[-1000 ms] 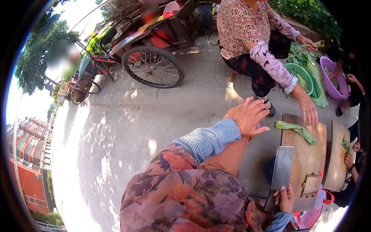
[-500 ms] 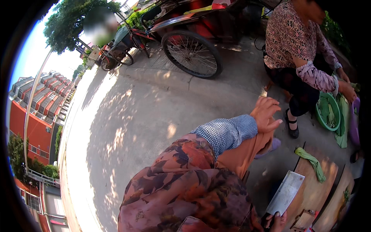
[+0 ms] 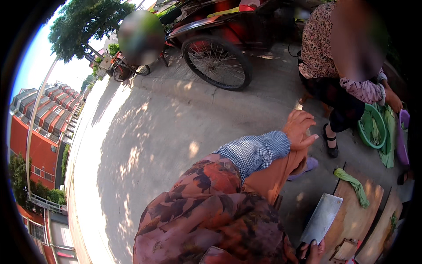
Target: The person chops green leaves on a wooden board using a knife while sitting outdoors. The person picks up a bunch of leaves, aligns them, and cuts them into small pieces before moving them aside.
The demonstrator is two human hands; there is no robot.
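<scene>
My left hand (image 3: 300,130) lies over my knee, thumb and fingers apart, holding nothing. The blue-checked sleeve (image 3: 255,148) covers its forearm. At the lower right, my right hand (image 3: 314,253) grips the handle end of a cleaver (image 3: 323,218), whose broad grey blade points up and overlaps the edge of a wooden board (image 3: 358,211). Across the top of that board lies a limp bunch of pale green leaf vegetable (image 3: 354,187), apart from the blade. A small wooden-framed object (image 3: 346,249) rests on the board near my right hand.
Another person (image 3: 317,39) sits at the right, one hand (image 3: 392,97) above greens, by a green basin (image 3: 383,134) and a purple basin (image 3: 403,141). A second board (image 3: 379,233) adjoins the first. Behind stands a cart with a large spoked wheel (image 3: 246,66).
The view has shifted slightly. My hands keep their places, the left on the knee and the right on the cleaver. The other person has leaned forward and moved their hands slightly.
</scene>
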